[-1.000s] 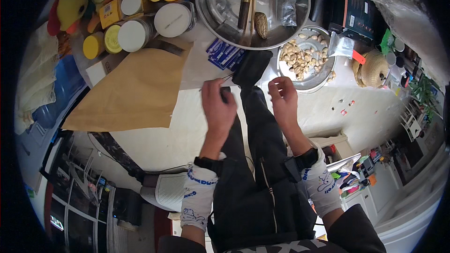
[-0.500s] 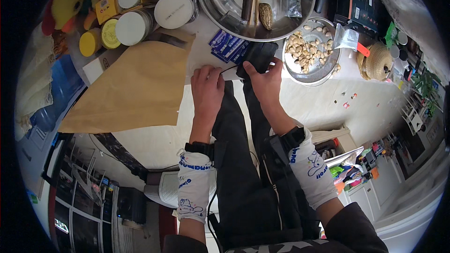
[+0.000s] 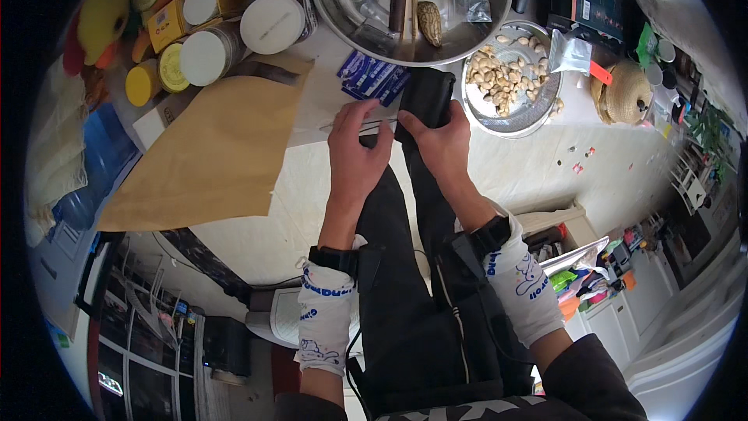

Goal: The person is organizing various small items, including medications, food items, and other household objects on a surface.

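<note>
Right hand (image 3: 446, 143): gripping black case (image 3: 428, 92), thumb on top. Left hand (image 3: 355, 153): at case's 8 o'clock, fingers arched, thumb spread apart.

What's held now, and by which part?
The right grip holds the black oblong object by its near end; whether the left grip holds anything can't be told.

From here I see a pale counter (image 3: 321, 87) carrying lidded jars (image 3: 271, 23), brown paper (image 3: 210, 156) overhanging its edge, blue packets (image 3: 370, 76), a steel basin (image 3: 460, 50), a mesh sieve (image 3: 520, 111) and a woven basket (image 3: 626, 92).
</note>
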A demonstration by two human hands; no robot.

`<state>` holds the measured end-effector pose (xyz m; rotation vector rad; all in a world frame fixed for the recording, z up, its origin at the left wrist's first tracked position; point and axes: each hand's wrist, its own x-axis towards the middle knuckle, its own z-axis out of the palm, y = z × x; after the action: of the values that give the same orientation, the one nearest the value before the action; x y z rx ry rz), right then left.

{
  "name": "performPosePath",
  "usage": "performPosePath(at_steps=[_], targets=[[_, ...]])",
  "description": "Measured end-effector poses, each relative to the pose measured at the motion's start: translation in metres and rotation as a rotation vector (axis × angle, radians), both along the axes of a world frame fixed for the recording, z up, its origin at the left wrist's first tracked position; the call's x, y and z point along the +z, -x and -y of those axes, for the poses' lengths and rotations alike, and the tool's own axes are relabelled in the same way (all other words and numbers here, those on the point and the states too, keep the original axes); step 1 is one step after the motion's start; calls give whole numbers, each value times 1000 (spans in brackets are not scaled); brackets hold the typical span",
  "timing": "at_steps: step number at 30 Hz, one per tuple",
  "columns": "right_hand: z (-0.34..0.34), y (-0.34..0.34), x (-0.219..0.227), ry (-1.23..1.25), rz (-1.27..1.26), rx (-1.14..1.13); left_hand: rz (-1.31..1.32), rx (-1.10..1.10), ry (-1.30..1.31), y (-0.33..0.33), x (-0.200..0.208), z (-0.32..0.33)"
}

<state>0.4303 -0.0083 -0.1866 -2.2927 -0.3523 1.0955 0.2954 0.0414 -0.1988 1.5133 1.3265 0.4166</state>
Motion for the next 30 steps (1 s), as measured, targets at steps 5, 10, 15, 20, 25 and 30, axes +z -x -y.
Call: performPosePath(at_steps=[5,10,15,20,25,30], targets=[[19,3,15,19,147,156,419,150,669,-26,10,3],[29,7,34,-88,45,235,446,147,692,-24,1,6],[38,-5,52,-213,23,427,526,224,844,-17,6,4],[45,-18,56,-314,-167,356,569,224,942,-22,17,-4],[38,-23,67,-444,-239,443,876,362,1153,-13,13,-6],[28,-31,75,-304,-345,357,990,447,1261,-20,28,-18]])
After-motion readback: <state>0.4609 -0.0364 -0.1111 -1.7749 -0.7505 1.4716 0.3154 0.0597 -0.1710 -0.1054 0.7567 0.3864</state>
